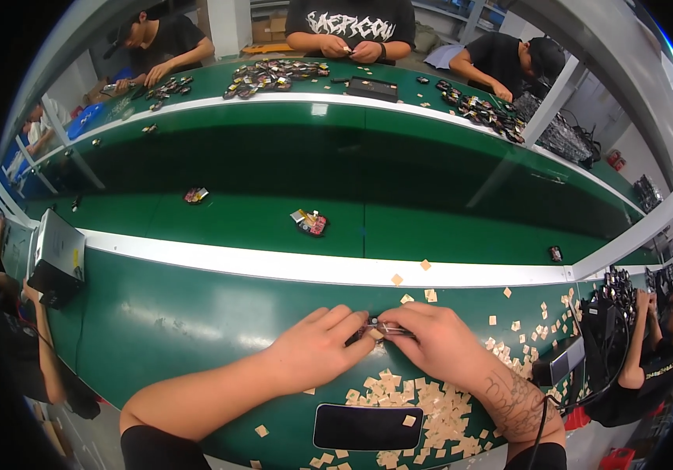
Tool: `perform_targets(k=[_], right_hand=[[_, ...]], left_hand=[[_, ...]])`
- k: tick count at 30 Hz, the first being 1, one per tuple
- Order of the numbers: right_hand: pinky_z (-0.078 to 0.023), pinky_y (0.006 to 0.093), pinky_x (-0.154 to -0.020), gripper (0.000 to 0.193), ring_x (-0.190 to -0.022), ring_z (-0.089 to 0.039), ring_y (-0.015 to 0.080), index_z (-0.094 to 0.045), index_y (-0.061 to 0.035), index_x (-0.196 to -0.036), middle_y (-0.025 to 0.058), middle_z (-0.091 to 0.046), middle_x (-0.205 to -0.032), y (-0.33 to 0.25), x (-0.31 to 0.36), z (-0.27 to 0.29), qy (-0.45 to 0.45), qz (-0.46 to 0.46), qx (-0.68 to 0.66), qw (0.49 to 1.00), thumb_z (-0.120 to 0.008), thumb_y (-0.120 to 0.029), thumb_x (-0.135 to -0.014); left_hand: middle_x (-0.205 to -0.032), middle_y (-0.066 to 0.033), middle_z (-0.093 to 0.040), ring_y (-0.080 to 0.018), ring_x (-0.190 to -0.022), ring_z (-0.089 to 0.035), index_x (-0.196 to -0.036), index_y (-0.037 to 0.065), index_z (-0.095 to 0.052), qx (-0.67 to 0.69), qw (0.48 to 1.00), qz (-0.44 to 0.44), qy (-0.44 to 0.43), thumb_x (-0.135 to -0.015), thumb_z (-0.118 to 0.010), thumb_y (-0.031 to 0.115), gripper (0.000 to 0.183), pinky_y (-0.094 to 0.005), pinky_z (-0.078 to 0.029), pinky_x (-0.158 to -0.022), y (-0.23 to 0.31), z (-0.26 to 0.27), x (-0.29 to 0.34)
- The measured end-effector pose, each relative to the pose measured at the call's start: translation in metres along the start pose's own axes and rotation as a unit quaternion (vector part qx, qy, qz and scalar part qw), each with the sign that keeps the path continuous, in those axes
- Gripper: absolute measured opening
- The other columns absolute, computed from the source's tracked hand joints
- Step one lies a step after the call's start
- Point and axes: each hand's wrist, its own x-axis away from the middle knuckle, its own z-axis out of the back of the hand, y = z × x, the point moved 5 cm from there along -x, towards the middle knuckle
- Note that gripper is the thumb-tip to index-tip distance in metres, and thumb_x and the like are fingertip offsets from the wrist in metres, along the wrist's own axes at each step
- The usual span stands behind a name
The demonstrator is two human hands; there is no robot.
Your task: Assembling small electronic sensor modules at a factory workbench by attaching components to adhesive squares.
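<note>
My left hand is closed around a small dark electronic part, mostly covered by the fingers. Facing it, my right hand pinches a thin shiny tool, whose kind I cannot make out. Its tip meets the part, where a small tan square shows between my fingertips. Many loose tan squares lie below and right of my hands on the green bench. A black phone lies flat in front of me with one tan square on it.
Beyond a white rail, a green belt carries small circuit-board assemblies. A metal box stands at the left. At the right are a dark box and piled black parts. Co-workers sit across and on both sides.
</note>
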Motion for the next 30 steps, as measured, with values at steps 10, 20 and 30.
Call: perform_targets(k=[10, 20, 30], right_hand=[[-0.06, 0.0387, -0.07, 0.02, -0.083, -0.076, 0.0327, -0.074, -0.0036, -0.114, 0.0135, -0.075, -0.1, 0.017, 0.003, -0.018, 0.052, -0.022, -0.085, 0.995, -0.077, -0.005, -0.094], [-0.057, 0.0347, -0.066, 0.019, -0.074, -0.072, 0.0272, -0.077, -0.003, -0.11, 0.0128, -0.075, -0.094, 0.009, 0.002, -0.014, 0.031, -0.07, -0.084, 0.993, -0.08, -0.004, -0.091], [-0.058, 0.0447, -0.069, 0.009, -0.076, -0.071, 0.0372, -0.075, -0.0015, -0.096, 0.0161, -0.071, -0.085, -0.006, -0.007, -0.018, 0.052, -0.07, 0.003, 0.996, -0.075, -0.002, -0.087]], left_hand=[[-0.126, -0.01, -0.068, -0.0284, -0.11, -0.065, -0.118, 0.008, -0.068, 0.087, 0.994, 0.027, 0.064, -0.091, -0.079, 0.017, 0.03, -0.0397, -0.058, -0.096, -0.009, 0.0, -0.003], [-0.121, -0.0112, -0.069, -0.0308, -0.107, -0.066, -0.118, 0.004, -0.065, 0.134, 0.987, 0.033, 0.08, -0.09, -0.081, 0.014, 0.034, -0.0405, -0.058, -0.095, -0.009, 0.002, -0.003], [-0.113, -0.0118, -0.067, -0.0333, -0.105, -0.066, -0.118, 0.003, -0.064, 0.15, 0.984, 0.063, 0.077, -0.088, -0.083, 0.014, 0.037, -0.0417, -0.058, -0.092, -0.006, 0.001, -0.002]])
